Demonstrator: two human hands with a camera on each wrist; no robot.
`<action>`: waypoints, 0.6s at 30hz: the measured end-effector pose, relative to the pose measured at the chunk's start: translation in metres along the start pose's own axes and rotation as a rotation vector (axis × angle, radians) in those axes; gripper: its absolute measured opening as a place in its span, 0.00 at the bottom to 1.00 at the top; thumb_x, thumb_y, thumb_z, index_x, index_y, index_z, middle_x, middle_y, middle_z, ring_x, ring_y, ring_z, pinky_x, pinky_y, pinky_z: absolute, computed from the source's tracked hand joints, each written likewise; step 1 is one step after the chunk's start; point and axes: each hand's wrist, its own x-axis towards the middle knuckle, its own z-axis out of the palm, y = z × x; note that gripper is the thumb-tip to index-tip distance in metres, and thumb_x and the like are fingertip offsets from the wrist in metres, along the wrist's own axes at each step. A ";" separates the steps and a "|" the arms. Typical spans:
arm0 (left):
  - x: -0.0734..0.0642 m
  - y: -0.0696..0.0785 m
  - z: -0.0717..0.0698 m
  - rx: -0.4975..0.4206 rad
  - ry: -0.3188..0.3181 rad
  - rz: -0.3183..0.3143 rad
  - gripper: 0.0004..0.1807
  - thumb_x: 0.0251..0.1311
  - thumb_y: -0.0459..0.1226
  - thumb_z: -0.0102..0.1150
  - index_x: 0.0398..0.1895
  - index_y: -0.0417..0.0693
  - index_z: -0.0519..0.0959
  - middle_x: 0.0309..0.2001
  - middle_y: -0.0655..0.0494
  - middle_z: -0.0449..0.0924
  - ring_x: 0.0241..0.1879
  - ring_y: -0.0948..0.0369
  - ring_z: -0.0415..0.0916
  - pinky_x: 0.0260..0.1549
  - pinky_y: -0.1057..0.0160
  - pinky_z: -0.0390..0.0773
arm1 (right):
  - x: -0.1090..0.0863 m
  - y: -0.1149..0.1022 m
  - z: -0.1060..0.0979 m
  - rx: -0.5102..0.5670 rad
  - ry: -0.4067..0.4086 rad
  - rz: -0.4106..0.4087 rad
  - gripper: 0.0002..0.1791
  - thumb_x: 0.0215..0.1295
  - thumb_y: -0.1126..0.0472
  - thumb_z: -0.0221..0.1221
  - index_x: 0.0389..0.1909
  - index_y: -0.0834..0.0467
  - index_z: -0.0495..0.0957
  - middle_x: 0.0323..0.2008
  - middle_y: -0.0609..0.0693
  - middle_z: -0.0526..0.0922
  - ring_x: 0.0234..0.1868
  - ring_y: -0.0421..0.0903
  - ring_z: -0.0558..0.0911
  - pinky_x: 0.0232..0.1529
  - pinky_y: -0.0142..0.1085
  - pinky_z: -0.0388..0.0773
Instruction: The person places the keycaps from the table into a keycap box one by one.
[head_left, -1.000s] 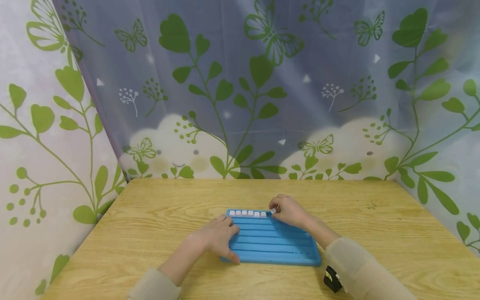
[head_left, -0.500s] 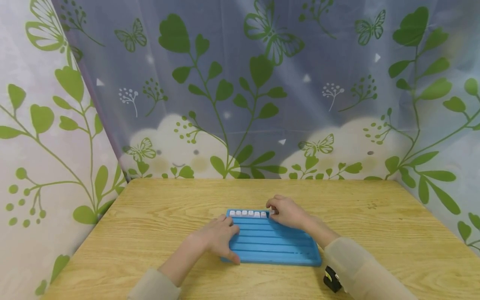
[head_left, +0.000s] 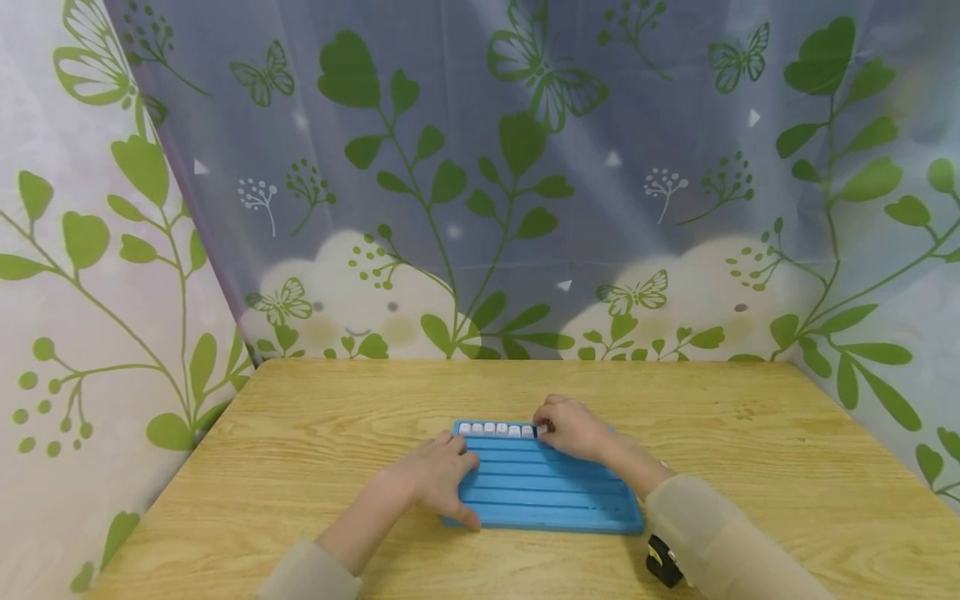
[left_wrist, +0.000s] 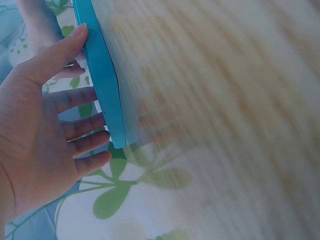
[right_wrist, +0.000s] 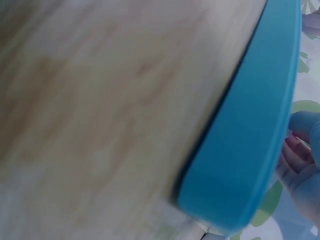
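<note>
Blue tray holding six white keycaps along far edge; right hand pinching another keycap, spread left hand touching tray.

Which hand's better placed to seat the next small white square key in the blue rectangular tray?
Right, probably: the right hand pinches a white key beside the row of white keys; the left hand rests on the left edge of the blue tray.

no legible text, white keycaps perhaps marked, too small
</note>
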 end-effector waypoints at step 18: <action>0.000 0.000 0.001 0.007 0.000 -0.005 0.42 0.40 0.67 0.60 0.54 0.51 0.73 0.45 0.56 0.68 0.45 0.61 0.61 0.49 0.59 0.68 | 0.002 0.000 0.005 0.045 0.020 0.033 0.07 0.52 0.70 0.64 0.33 0.64 0.81 0.29 0.48 0.74 0.31 0.42 0.73 0.32 0.32 0.74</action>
